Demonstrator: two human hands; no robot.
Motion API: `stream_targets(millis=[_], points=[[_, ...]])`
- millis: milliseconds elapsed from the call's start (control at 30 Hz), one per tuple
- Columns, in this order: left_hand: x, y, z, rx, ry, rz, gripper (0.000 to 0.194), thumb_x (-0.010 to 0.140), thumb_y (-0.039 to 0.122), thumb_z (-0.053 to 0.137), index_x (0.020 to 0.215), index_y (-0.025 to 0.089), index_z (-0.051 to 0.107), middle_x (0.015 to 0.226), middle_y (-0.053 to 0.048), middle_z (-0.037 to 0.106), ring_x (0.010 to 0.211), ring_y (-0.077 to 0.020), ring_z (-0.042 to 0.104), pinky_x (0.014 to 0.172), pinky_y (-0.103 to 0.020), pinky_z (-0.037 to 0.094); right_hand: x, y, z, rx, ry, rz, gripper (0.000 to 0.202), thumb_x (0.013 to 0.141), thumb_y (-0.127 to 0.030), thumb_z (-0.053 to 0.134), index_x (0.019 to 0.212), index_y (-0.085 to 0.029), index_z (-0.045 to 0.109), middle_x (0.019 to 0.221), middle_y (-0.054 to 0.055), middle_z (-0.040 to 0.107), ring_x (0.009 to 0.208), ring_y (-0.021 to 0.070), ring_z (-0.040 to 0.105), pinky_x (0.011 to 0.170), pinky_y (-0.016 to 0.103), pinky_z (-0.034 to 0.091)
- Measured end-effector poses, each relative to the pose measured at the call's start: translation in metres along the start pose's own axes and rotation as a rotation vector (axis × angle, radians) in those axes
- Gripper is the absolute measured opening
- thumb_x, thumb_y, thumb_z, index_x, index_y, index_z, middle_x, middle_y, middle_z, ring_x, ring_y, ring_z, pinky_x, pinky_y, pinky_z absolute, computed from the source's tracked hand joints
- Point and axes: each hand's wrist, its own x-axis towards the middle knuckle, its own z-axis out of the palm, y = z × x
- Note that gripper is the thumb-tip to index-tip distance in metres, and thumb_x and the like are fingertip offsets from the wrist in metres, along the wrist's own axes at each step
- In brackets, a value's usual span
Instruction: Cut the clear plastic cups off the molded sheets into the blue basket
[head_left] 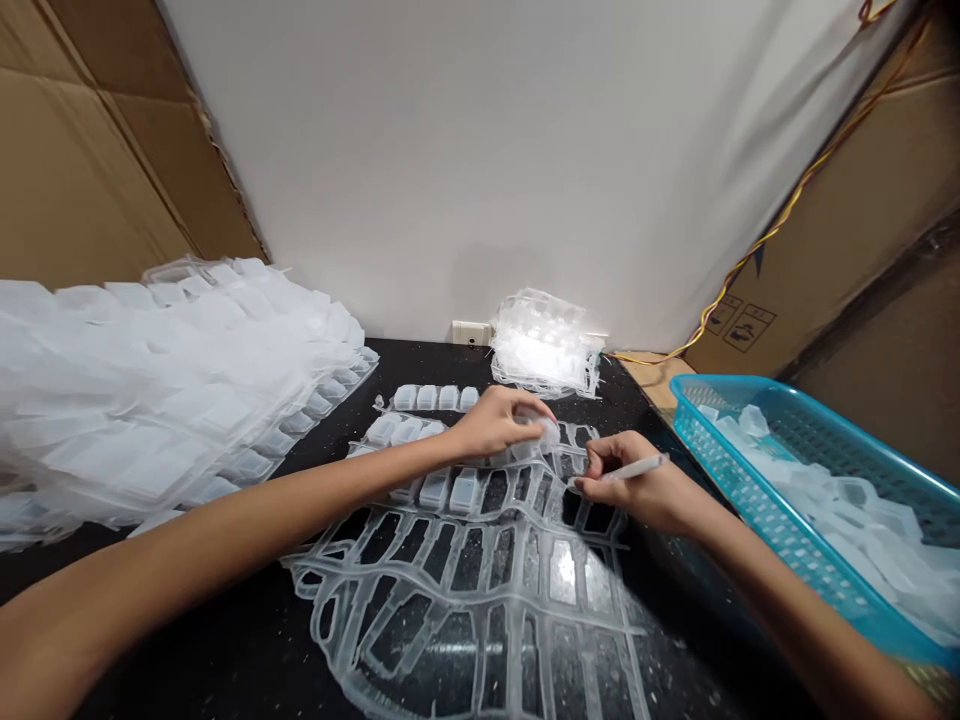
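A translucent plastic sheet (480,595) of connected frames lies on the black table, with many of its openings cut out. Along its far left part several small cup-like pieces (463,490) are still attached. My left hand (491,425) pinches a translucent piece (546,436) at the sheet's far right part. Just to the right, my right hand (634,482) is closed around a thin whitish pen-like tool (637,467), its tip end near the sheet's edge strips.
Stacked sheets of translucent pieces (172,390) fill the left side. A smaller stack of sheets (544,345) stands by the wall near a socket (471,333). At right, a blue basket (806,545) holds loose pieces. Cardboard (840,250) and a twisted yellow-red wire (780,225) are behind it.
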Motion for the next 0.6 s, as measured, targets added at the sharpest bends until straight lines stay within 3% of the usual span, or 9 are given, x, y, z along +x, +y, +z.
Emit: stream_targets(millis=[100,233,367,533,600], points=[[0.019,-0.006,-0.015,-0.22,0.333,-0.123,0.01,0.075,0.017,0.075,0.084,0.015,0.076,0.081,-0.006,0.074,0.067,-0.0121,0.063,0.065,-0.024,0.049,-0.001,0.001,-0.001,-0.002,0.003,-0.012,0.019,0.068,-0.025,0.065,0.059,-0.02,0.049,0.056,-0.004,0.047,0.054,0.0098,0.034,0.05,0.024,0.024],[0.045,0.001,-0.034,-0.362,0.505,-0.141,0.01,0.089,0.022,0.065,0.085,0.015,0.071,0.081,-0.005,0.072,0.066,-0.0091,0.063,0.065,-0.02,0.05,-0.005,-0.002,0.001,0.012,0.01,-0.049,0.02,0.069,-0.027,0.065,0.061,-0.02,0.048,0.059,-0.004,0.048,0.055,0.0105,0.036,0.05,0.024,0.025],[0.044,0.015,-0.023,-0.44,0.421,-0.22,0.005,0.085,0.016,0.071,0.083,0.013,0.072,0.079,-0.008,0.073,0.065,-0.0105,0.064,0.062,-0.02,0.051,-0.006,-0.006,0.002,0.125,0.09,-0.119,0.025,0.075,-0.035,0.067,0.065,-0.021,0.049,0.06,-0.003,0.05,0.056,0.0119,0.04,0.051,0.024,0.028],[0.023,0.021,0.017,-0.502,0.227,-0.302,0.012,0.079,0.015,0.076,0.091,0.011,0.077,0.081,-0.008,0.074,0.066,-0.0105,0.064,0.061,-0.02,0.049,-0.006,-0.009,-0.002,0.105,0.55,-0.196,0.033,0.093,-0.05,0.058,0.08,-0.021,0.064,0.074,0.003,0.066,0.067,0.0182,0.059,0.06,0.028,0.043],[0.018,0.022,0.028,-0.533,0.175,-0.313,0.013,0.078,0.015,0.078,0.091,0.011,0.077,0.082,-0.007,0.074,0.066,-0.0094,0.063,0.064,-0.019,0.05,-0.008,-0.01,-0.001,0.031,0.642,-0.242,0.037,0.097,-0.053,0.053,0.088,-0.021,0.07,0.083,0.006,0.072,0.076,0.022,0.065,0.068,0.031,0.047]])
